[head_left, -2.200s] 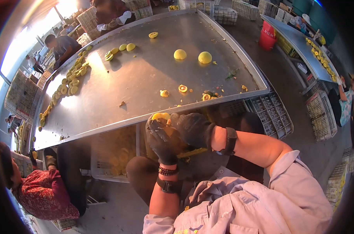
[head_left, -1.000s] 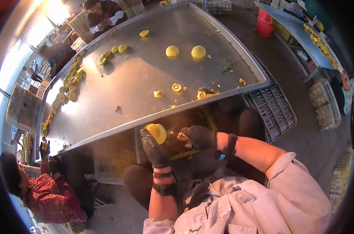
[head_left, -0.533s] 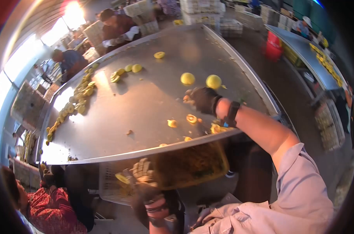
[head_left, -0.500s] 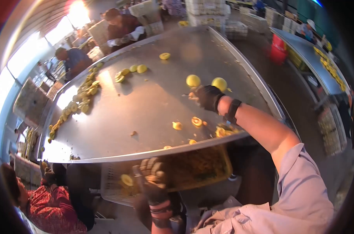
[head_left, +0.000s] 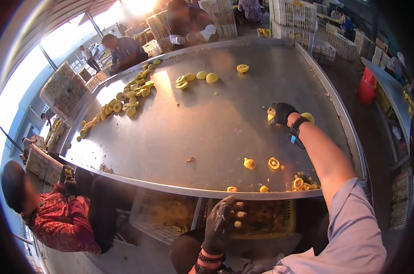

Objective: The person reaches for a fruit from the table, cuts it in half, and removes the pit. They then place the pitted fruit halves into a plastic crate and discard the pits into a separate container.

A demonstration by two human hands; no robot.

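Far out on the steel desk [head_left: 207, 132], the right hand [head_left: 283, 113] cupped a peeled yellow fruit [head_left: 271, 115], grip unclear; the left hand [head_left: 219, 220] hung splayed below the near edge.

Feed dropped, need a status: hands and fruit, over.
Left hand open, fingers spread, below the steel table edge, over a crate. Right hand on a yellow fruit, grip unclear. Second fruit beside its wrist; nothing in between.

A broad grey sheet-metal worktop [head_left: 207, 137] with a raised rim fills the middle. Stacked pale plastic lattice crates [head_left: 291, 13] stand beyond its far edge. Hard sunlight pours in past its far-left corner and glares on the metal. To its right lie a dark concrete floor [head_left: 375, 125], a red plastic bucket [head_left: 367, 86] and a second long metal table [head_left: 391, 91].
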